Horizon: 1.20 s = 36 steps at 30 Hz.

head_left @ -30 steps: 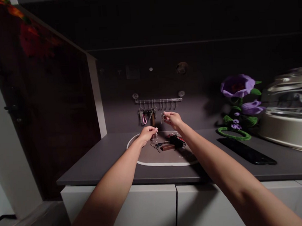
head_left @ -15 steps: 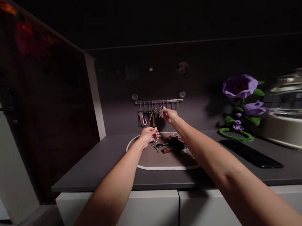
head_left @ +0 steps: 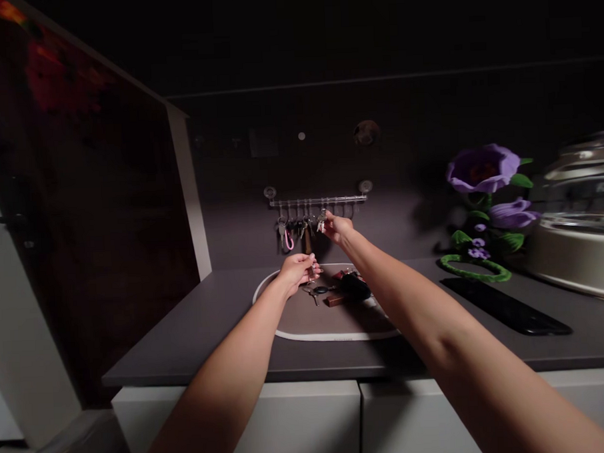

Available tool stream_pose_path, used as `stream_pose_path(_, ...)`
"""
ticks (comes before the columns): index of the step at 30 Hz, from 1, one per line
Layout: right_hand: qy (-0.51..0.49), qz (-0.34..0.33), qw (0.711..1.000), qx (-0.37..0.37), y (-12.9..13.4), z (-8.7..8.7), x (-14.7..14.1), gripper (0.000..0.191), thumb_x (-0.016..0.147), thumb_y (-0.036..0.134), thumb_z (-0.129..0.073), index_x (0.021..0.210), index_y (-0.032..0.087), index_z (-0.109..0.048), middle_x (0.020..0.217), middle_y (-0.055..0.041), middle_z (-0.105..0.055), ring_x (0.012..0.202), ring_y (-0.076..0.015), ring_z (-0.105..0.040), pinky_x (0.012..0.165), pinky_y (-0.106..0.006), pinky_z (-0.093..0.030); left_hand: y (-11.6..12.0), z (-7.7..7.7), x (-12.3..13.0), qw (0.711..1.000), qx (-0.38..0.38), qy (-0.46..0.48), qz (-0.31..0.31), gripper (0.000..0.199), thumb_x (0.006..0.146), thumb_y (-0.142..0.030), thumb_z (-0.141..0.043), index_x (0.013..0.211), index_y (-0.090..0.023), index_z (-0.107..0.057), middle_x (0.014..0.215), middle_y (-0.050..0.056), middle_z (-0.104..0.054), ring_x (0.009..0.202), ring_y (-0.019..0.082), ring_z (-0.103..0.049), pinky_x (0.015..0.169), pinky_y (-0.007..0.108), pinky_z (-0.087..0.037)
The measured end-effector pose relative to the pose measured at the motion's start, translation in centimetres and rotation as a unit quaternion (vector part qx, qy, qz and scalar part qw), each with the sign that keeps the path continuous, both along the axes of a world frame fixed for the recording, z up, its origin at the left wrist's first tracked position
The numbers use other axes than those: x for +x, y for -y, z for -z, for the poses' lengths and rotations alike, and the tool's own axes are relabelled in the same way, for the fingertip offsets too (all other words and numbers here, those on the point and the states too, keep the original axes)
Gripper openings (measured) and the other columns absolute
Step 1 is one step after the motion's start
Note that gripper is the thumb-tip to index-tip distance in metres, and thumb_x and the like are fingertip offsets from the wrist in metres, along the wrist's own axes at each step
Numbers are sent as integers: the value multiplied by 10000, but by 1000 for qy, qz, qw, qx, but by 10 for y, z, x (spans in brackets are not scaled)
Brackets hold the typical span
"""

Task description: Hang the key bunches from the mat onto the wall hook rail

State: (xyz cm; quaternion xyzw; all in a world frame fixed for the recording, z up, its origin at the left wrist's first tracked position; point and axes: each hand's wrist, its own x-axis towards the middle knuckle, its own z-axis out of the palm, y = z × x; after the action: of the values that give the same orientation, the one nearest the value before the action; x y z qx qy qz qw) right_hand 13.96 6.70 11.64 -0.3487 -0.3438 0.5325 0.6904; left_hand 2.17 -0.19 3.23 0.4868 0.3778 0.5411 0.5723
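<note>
My right hand pinches a ring of keys close under a clear hook rail on the wall. Whether the ring sits on a hook, I cannot tell. Lower and to the left, my left hand is closed on a small metal keyring, partly hidden by the fingers. On the rail's left half hang several keys, one with a pink loop. Beneath my hands lies an oval tray mat with a pale rim. It bears a dark-headed key, a brown block-shaped fob and a black item.
To the right, a black phone lies on the dark counter. Behind it stand purple fabric flowers with a green ring base. A cream container with a clear lid stands at the far right.
The keys in my right hand have shifted and turned slightly beneath the rail. My left hand stays almost where it was. The view has moved a little.
</note>
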Motion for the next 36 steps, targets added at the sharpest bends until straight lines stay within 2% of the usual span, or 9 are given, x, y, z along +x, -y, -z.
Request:
stream_pose_path(8,6,0,1000,-7,-2,0,0,180,798,136,-548,625,139,-497,387,47,-465,334,-60,-426,356,-187,-399,1,-2,-1,1000,-4,18,4,167,747,-224,-614,679,-100,-524,589,45,-597,546,121,-598,579,267,-489)
stream_pose_path(16,15,-15,1000,-12,-1,10,3,191,800,125,-543,616,135,-493,385,57,-443,326,-44,-387,391,-193,-419,2,-3,-1,999,-7,40,6,129,796,-171,-540,692,-101,-511,598,45,-591,541,133,-613,582,280,-499)
stream_pose_path(24,37,-40,998,1,-6,14,5,170,815,144,-522,647,141,-500,433,47,-492,378,-46,-435,472,-190,-450,6,-7,0,998,-12,54,12,119,810,-161,-517,707,-104,-500,592,44,-593,547,130,-617,586,269,-505)
stream_pose_path(31,80,-71,994,28,0,20,11,194,789,91,-506,601,134,-486,408,63,-448,339,-15,-336,425,-134,-361,4,-7,-1,997,-9,75,30,108,809,-157,-517,720,-97,-513,601,48,-600,579,130,-624,626,277,-519)
stream_pose_path(36,97,-47,994,8,10,26,17,123,745,29,-494,673,123,-528,523,25,-549,453,-31,-490,471,-123,-387,4,-8,-3,994,-1,103,38,131,811,-147,-511,696,-86,-521,604,65,-608,589,132,-626,625,269,-520)
